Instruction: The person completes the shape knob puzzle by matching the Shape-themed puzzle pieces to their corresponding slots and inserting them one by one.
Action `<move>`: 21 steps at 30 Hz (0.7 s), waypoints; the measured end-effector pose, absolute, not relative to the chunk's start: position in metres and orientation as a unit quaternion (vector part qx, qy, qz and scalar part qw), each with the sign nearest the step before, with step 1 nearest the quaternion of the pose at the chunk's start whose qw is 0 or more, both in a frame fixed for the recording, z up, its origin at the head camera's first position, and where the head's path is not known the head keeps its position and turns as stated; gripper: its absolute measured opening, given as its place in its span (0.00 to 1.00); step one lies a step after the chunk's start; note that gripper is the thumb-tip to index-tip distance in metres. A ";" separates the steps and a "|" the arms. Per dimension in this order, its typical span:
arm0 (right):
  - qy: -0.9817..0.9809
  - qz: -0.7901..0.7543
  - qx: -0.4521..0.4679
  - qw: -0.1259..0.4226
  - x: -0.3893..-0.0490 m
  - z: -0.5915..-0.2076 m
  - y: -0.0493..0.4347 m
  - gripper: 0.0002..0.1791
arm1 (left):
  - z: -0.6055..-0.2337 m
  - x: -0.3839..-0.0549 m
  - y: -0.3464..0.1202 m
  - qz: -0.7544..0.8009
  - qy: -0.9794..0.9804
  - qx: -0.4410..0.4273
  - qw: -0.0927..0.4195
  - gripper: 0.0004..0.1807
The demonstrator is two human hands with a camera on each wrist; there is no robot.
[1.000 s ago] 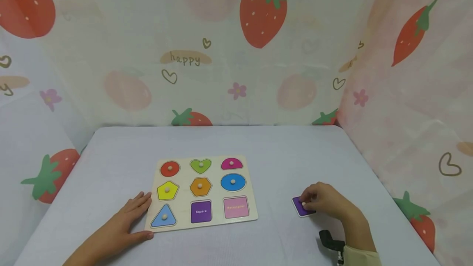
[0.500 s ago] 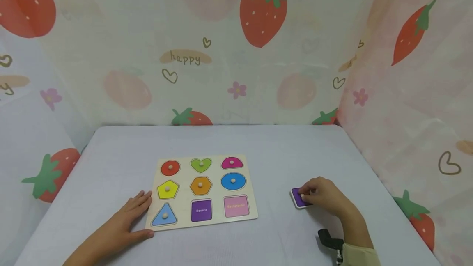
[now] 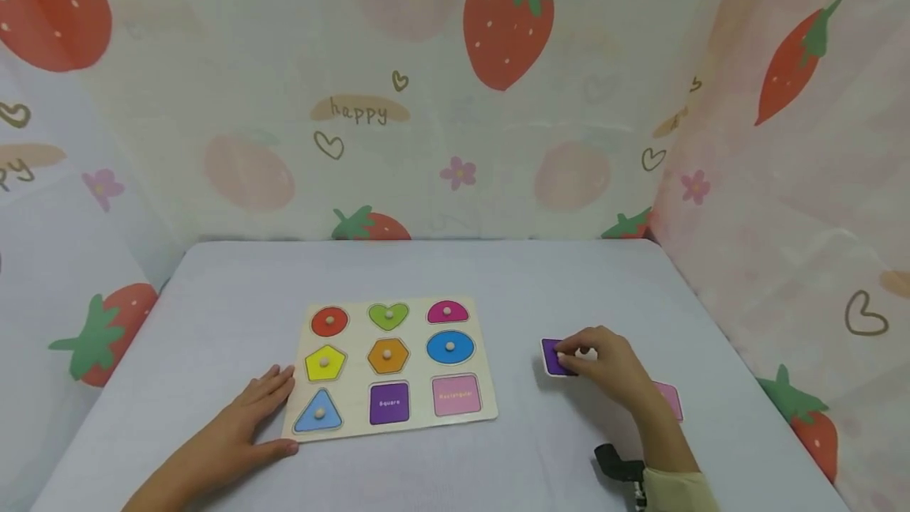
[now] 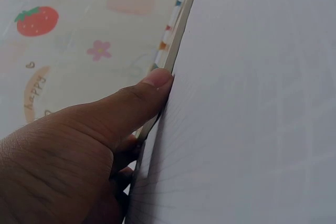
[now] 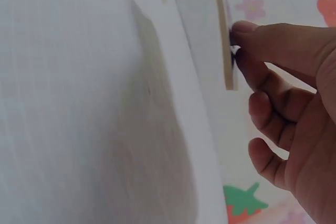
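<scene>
A wooden shape puzzle board (image 3: 418, 366) lies on the white table in the head view. My left hand (image 3: 231, 429) rests at its left edge, fingers extended, thumb at the near corner; the left wrist view shows the thumb (image 4: 131, 103) against the board's edge. Right of the board, my right hand (image 3: 607, 366) pinches a purple square puzzle piece (image 3: 549, 358) by its small knob, held above the table. The right wrist view has this piece (image 5: 224, 40) edge-on between thumb and forefinger. A pink puzzle piece (image 3: 670, 401) lies partly hidden behind the right wrist.
Seven knobbed shapes, such as the blue oval (image 3: 462, 348), sit in the board. Its square recess (image 3: 389, 413) and rectangular recess (image 3: 456, 408) show printed bottoms. A black wrist-camera mount (image 3: 617, 464) hangs by the right sleeve (image 3: 678, 492). Strawberry-patterned curtains (image 3: 441, 125) enclose the table.
My right hand has lifted the purple square piece off the table and carried it left and away from me, uncovering part of the pink piece. The left hand has stayed put.
</scene>
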State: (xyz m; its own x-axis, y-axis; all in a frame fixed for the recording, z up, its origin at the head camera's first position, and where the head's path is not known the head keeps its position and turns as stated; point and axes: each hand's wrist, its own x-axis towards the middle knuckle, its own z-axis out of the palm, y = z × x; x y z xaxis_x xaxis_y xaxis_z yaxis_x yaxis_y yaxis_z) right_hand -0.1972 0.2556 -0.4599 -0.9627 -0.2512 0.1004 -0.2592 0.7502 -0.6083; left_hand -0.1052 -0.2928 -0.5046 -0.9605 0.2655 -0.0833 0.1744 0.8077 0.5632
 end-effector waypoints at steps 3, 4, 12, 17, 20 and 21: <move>-0.933 0.334 0.135 0.017 -0.198 -0.455 0.244 0.06 | -0.505 -0.106 -0.294 0.288 0.947 0.129 0.065 0.58; -0.932 0.335 0.135 0.020 -0.198 -0.453 0.240 0.06 | -0.505 -0.106 -0.295 0.290 0.946 0.132 0.061 0.58; -0.932 0.336 0.137 0.016 -0.201 -0.448 0.206 0.07 | -0.505 -0.108 -0.295 0.294 0.945 0.128 0.067 0.58; -0.933 0.332 0.140 0.010 -0.201 -0.445 0.180 0.07 | -0.505 -0.108 -0.295 0.289 0.946 0.126 0.070 0.59; -0.932 0.334 0.143 0.009 -0.200 -0.444 0.164 0.07 | -0.505 -0.107 -0.295 0.286 0.947 0.124 0.073 0.59; -0.931 0.335 0.146 0.008 -0.199 -0.443 0.160 0.07 | -0.505 -0.107 -0.295 0.285 0.948 0.123 0.074 0.59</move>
